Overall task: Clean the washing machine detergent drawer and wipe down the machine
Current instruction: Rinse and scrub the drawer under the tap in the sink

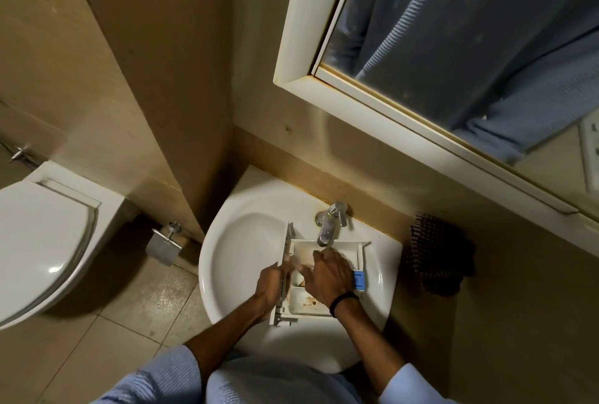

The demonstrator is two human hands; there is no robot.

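While the detergent drawer (303, 303) sits in the sink (223, 261) under the tap (327, 228), lower centre of frame, left hand (270, 283) fingers clamp its side wall and right hand (327, 277) fingers are spread, pressing inside. Brown stains show in 1 compartment, so the drawer isn't done. Machine wipe-down likely all left.

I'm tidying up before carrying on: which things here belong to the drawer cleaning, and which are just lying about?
In use: drawer, sink, tap, left hand gripping its edge, right hand inside it.
Lying about: hairbrush, toilet, paper holder, mirror.
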